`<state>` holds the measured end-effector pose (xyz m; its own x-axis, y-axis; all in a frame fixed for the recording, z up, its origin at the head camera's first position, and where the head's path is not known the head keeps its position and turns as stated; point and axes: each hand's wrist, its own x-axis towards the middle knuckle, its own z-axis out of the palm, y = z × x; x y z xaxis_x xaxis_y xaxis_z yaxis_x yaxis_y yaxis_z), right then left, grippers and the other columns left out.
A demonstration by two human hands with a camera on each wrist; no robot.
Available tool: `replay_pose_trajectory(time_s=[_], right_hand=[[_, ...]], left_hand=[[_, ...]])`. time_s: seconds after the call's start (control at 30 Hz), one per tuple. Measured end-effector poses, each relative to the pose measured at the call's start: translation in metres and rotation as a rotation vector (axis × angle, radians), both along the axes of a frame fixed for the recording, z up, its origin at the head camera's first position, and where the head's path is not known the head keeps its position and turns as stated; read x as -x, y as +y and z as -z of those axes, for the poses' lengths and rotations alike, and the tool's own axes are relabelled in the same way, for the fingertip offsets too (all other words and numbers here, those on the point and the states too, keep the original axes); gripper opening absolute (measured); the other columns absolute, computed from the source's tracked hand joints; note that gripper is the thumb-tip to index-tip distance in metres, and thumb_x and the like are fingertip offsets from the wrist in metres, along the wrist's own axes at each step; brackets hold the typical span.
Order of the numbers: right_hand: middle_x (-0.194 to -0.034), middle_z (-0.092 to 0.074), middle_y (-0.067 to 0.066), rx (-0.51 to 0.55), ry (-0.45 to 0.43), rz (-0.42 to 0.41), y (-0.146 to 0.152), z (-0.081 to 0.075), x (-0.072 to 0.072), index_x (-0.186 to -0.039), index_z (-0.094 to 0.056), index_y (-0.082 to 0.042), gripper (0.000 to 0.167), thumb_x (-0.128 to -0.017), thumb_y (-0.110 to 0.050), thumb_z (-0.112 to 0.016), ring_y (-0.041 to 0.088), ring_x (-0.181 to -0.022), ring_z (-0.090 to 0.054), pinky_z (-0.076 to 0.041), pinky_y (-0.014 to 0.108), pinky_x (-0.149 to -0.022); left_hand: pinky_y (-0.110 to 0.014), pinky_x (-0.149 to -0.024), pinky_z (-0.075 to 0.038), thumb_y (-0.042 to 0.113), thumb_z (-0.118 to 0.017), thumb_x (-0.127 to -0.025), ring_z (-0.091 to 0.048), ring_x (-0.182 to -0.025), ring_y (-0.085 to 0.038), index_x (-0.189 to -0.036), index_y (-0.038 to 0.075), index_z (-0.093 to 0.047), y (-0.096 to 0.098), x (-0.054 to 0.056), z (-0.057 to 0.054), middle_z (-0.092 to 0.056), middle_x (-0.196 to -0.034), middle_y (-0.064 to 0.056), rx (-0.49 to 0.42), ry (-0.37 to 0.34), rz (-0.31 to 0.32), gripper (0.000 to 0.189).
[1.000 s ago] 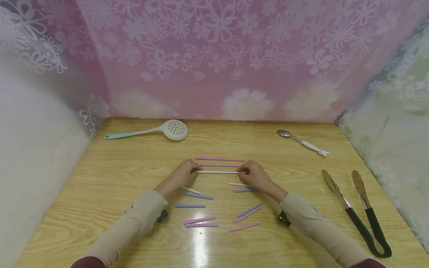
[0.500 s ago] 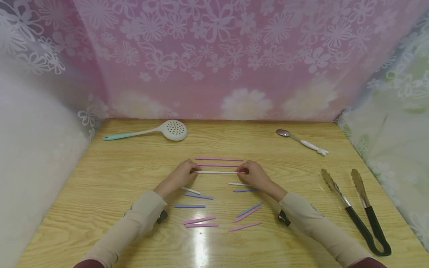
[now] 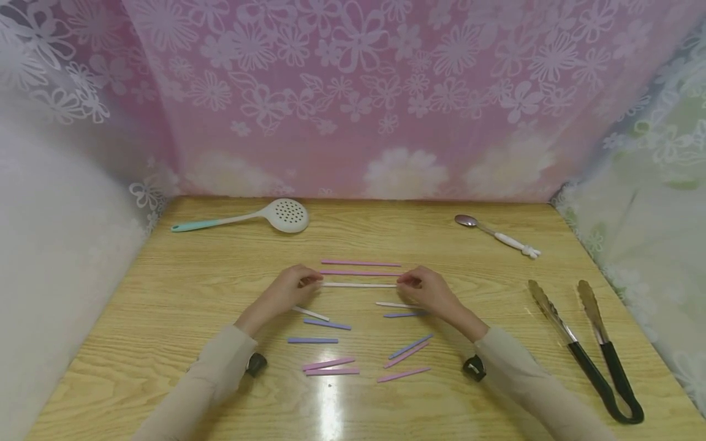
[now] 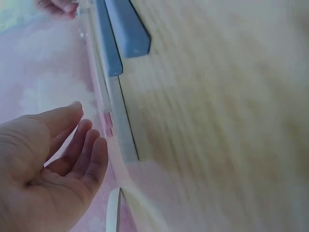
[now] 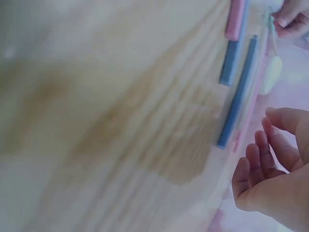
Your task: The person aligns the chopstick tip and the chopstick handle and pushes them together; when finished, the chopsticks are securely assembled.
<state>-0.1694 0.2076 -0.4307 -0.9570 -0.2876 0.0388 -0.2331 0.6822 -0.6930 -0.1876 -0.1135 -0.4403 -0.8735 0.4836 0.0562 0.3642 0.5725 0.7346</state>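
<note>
In the head view a long thin white stick (image 3: 358,285) lies crosswise at the table's middle, below two long pink sticks (image 3: 361,264). My left hand (image 3: 287,291) is at its left end and my right hand (image 3: 436,294) at its right end. The left wrist view shows the left hand's (image 4: 58,169) thumb and fingers apart, with nothing between them. Nothing is gripped by the right hand (image 5: 277,164) either; its fingers are loosely bent. Short white pieces (image 3: 311,313) lie partly hidden under both hands. Nearer me are short blue pieces (image 3: 312,340) and short pink pieces (image 3: 332,372).
A slotted skimmer (image 3: 288,215) with a turquoise handle lies at the back left of the wooden table (image 3: 138,343). At the back right is a spoon (image 3: 510,241) with a white handle. Black-handled tongs (image 3: 592,367) lie spread at the right. Flowered cloth (image 3: 358,110) stands behind.
Both hands have let go of the long white stick and moved slightly outward, left hand to the left and right hand to the right. The stick stays in place below the pink ones.
</note>
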Motion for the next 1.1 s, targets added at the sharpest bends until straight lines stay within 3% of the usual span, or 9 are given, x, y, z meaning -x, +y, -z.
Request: replay_pose_trajectory(time_s=[0.17,0.37,0.57,0.77,0.93,1.1], right_hand=[[-0.091,-0.063,0.008,-0.001,-0.051,0.003,0.010,-0.001,-0.010,-0.098,-0.069,0.001,0.016,-0.089,-0.012,-0.066,0.019,-0.082,-0.059,-0.050,0.030,-0.073],[-0.094,-0.066,0.009,0.003,-0.083,0.003,0.014,0.001,-0.018,-0.099,-0.069,0.000,0.017,-0.089,-0.014,-0.067,0.021,-0.086,-0.062,-0.053,0.035,-0.077],[-0.095,-0.067,0.009,0.008,-0.103,-0.006,0.017,0.003,-0.019,-0.098,-0.069,0.000,0.017,-0.089,-0.014,-0.068,0.022,-0.086,-0.063,-0.053,0.037,-0.078],[-0.090,-0.065,0.005,-0.009,-0.108,-0.063,0.020,0.006,-0.015,-0.098,-0.070,-0.002,0.016,-0.088,-0.014,-0.069,0.015,-0.082,-0.058,-0.049,0.027,-0.072],[-0.088,-0.064,0.002,-0.039,-0.076,-0.096,0.023,0.011,-0.014,-0.097,-0.071,-0.003,0.014,-0.087,-0.013,-0.070,0.012,-0.080,-0.055,-0.047,0.023,-0.071],[-0.084,-0.063,0.002,-0.050,-0.028,-0.115,0.022,0.012,-0.015,-0.092,-0.071,-0.003,0.010,-0.085,-0.010,-0.071,0.011,-0.076,-0.054,-0.046,0.023,-0.068]], left_hand=[[-0.036,-0.084,-0.052,0.011,-0.061,-0.093,-0.062,-0.095,-0.022,-0.112,-0.001,-0.066,-0.012,-0.014,0.000,-0.068,-0.104,-0.010,-0.048,-0.078,-0.027,0.022],[-0.037,-0.088,-0.052,0.012,-0.064,-0.091,-0.063,-0.098,-0.022,-0.111,0.002,-0.067,-0.019,-0.025,0.002,-0.069,-0.107,-0.009,-0.092,-0.143,-0.032,0.023],[-0.039,-0.090,-0.050,0.017,-0.064,-0.092,-0.063,-0.101,-0.023,-0.109,0.003,-0.069,-0.025,-0.024,0.007,-0.070,-0.106,-0.008,-0.093,-0.149,0.025,0.022],[-0.035,-0.091,-0.050,0.019,-0.063,-0.092,-0.061,-0.104,-0.024,-0.109,0.004,-0.069,-0.030,-0.021,0.013,-0.069,-0.108,-0.008,-0.097,-0.151,0.091,0.023],[-0.027,-0.089,-0.050,0.017,-0.062,-0.093,-0.059,-0.105,-0.024,-0.111,0.004,-0.069,-0.032,-0.020,0.015,-0.066,-0.111,-0.008,-0.084,-0.144,0.145,0.024],[-0.029,-0.089,-0.051,0.014,-0.062,-0.093,-0.057,-0.106,-0.025,-0.112,0.004,-0.069,-0.033,-0.020,0.015,-0.063,-0.112,-0.009,-0.059,-0.143,0.196,0.023]])
